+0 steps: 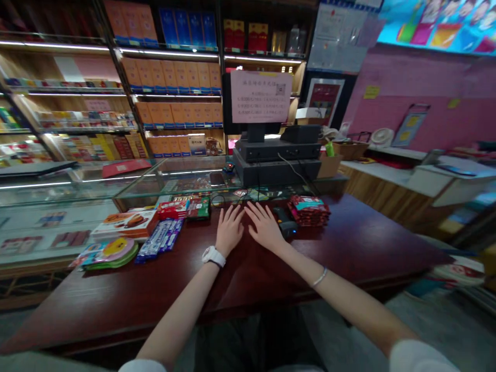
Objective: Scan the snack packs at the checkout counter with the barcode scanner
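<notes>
Both hands of the person lie palm down on the dark red table [349, 253], side by side, and their fingertips come near to each other in the middle. The left hand [230, 227] is flat, with its fingers stretched out and a little apart, and it has hold of nothing. The right hand [265, 227] is in the same flat position, fingers also extended, and it is empty too. On the left wrist there is a white watch [214, 256], and on the right one a thin bracelet [320, 276].

Just beside the right hand, on its outer side, lies a dark scanner [287, 227] with a small blue light; the view is soft here, so it is perhaps another device. To the right of it is a stack of red packs [309, 212].

On the left side of the table, the green pack [198, 208] is nearest to the left hand. Next to it lie red packets [172, 208], blue bars [160, 241], an orange and white box [129, 224] and a colourful round pack [116, 253].
</notes>
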Demonstrator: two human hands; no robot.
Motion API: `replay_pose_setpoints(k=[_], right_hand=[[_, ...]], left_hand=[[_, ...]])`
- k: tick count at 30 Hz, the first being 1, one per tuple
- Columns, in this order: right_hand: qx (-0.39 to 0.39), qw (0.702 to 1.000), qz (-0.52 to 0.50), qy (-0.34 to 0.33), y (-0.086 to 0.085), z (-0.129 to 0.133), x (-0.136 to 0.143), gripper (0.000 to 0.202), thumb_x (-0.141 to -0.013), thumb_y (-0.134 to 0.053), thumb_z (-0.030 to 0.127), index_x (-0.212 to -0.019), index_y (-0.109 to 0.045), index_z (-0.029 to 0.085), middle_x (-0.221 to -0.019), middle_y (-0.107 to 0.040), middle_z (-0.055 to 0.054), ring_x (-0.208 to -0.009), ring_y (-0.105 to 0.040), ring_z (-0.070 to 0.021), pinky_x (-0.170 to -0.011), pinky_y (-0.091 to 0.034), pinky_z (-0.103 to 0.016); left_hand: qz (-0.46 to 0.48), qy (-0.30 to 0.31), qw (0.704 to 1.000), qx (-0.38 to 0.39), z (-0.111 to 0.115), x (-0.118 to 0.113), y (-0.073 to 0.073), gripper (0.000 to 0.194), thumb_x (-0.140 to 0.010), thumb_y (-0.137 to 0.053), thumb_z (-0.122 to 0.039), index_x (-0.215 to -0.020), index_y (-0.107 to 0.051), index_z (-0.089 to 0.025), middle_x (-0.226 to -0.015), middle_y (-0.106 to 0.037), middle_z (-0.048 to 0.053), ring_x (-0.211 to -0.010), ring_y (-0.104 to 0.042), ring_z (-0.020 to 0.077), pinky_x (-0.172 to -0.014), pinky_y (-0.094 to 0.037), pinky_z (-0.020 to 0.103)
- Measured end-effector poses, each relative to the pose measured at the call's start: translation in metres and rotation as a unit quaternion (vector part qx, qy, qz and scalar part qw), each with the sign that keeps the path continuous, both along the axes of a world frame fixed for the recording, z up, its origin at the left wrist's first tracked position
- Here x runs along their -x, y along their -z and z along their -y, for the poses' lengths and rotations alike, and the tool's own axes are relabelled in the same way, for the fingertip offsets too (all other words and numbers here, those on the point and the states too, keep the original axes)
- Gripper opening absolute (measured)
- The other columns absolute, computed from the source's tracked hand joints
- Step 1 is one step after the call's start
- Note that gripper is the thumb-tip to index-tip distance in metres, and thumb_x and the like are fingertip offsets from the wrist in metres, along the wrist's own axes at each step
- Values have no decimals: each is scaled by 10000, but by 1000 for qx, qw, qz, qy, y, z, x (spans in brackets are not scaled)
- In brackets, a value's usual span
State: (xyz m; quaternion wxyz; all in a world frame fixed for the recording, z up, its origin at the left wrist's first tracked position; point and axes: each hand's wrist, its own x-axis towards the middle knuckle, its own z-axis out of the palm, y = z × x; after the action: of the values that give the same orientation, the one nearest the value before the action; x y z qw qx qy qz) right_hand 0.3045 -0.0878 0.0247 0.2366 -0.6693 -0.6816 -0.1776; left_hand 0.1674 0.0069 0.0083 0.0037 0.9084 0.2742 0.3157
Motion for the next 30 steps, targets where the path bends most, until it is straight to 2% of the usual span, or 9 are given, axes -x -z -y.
replay_pose_setpoints(k=[9, 16, 19, 24, 30], right_hand=[[-93, 991, -12, 92, -2, 54, -71, 431, -905, -445, 207, -1316, -557, 144, -1434, -525, -104, -1336, -446, -234, -1201, -230, -447], [-131, 973, -49, 185, 9, 88, -139, 412, -903, -469, 263, -1294, -567, 180, -1377, -540, -134, -1299, -466, -269, -1158, -279, -511], [-149, 965, -58, 208, 18, 99, -165, 433, -910, -498, 344, -1314, -560, 200, -1396, -510, -131, -1308, -454, -267, -1152, -284, -509], [-163, 952, -101, 240, 35, 106, -197, 542, -898, -540, 449, -1380, -512, 202, -1455, -431, -156, -1339, -421, -292, -1122, -332, -488], [-175, 942, -187, 216, 63, 98, -218, 620, -870, -560, 518, -1407, -468, 223, -1460, -425, -156, -1348, -426, -300, -1115, -359, -496]], left_hand=[[2, 87, 996, -17, 46, -62, -20, 417, -930, -444, -219, -1332, -551, -236, -1456, -516, 43, -1413, -369, 256, -1235, -121, 507], [27, 151, 988, 13, 72, -108, -35, 381, -922, -472, -215, -1288, -572, -239, -1406, -559, 60, -1390, -404, 254, -1231, -136, 517], [26, 156, 987, 11, 81, -126, -32, 383, -935, -452, -229, -1304, -552, -232, -1410, -553, 61, -1393, -396, 250, -1233, -132, 513], [34, 142, 989, 26, 88, -152, -17, 397, -933, -461, -257, -1324, -522, -220, -1439, -518, 77, -1393, -391, 258, -1227, -152, 516], [34, 88, 995, 34, 90, -173, -11, 395, -945, -439, -279, -1327, -513, -214, -1432, -524, 78, -1362, -434, 247, -1210, -214, 505]])
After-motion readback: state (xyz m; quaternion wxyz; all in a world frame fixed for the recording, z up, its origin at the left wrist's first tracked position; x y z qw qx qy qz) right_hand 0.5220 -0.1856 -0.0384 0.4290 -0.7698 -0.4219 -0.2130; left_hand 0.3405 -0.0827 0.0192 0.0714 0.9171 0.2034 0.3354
